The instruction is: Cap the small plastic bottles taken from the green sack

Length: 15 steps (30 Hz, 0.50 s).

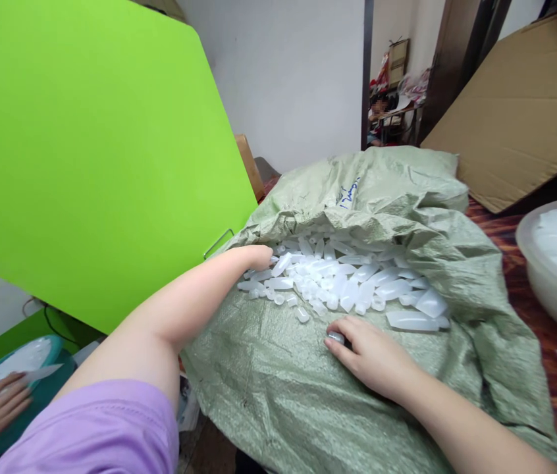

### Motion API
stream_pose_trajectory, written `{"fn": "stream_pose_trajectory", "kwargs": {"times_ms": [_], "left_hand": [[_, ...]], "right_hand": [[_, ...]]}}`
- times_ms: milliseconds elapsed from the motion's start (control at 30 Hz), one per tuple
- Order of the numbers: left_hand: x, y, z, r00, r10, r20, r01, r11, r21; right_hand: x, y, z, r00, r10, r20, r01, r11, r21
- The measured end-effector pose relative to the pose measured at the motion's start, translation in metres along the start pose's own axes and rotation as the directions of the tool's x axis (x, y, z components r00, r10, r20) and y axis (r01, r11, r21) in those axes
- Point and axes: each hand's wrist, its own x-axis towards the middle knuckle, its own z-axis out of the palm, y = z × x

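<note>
A pale green woven sack (278, 382) lies across the middle with its mouth gaping. Inside the opening is a heap of translucent white plastic tubes (332, 283), with short caps or tube ends showing among them. My left hand (259, 257) reaches into the left end of the mouth and touches the pieces there; its fingers are mostly hidden. On the sack's front flap rests my right hand (372, 355), with thumb and fingers curled together. A small shiny greyish thing shows between its fingertips, too small to name. One loose cap (303, 315) lies close by.
A bright green panel (91, 145) leans at the left. Below it, another person's hand (4, 401) lies over white pieces in a teal basin (54, 378). At the right stand a whitish tub (545, 270) with white contents and a large cardboard sheet (515, 112).
</note>
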Motion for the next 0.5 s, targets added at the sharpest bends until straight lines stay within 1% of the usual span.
{"fn": "stream_pose_trajectory", "kwargs": {"times_ms": [100,167,333,400,500], "left_hand": [[-0.012,-0.004,-0.003,0.997,-0.070,0.014,0.071,0.997,-0.020],[-0.017,-0.006,-0.001,0.992,-0.122,0.030,0.123,0.992,-0.040],[-0.015,-0.006,0.014,0.967,-0.241,0.086,0.250,0.961,-0.118],[-0.013,-0.010,0.020,0.959,-0.257,0.121,0.275,0.946,-0.172],[-0.011,-0.019,0.025,0.959,-0.231,0.162,0.265,0.933,-0.245]], "right_hand": [[-0.001,0.000,0.000,1.000,0.004,0.004,-0.004,1.000,-0.006],[-0.001,0.000,0.000,1.000,0.003,0.003,-0.003,1.000,-0.007],[-0.001,-0.001,0.001,1.000,-0.003,-0.002,0.003,1.000,-0.013],[-0.001,-0.001,0.001,1.000,0.003,-0.001,-0.003,1.000,-0.014],[-0.001,-0.001,0.001,1.000,0.002,-0.001,-0.002,1.000,-0.013]]}}
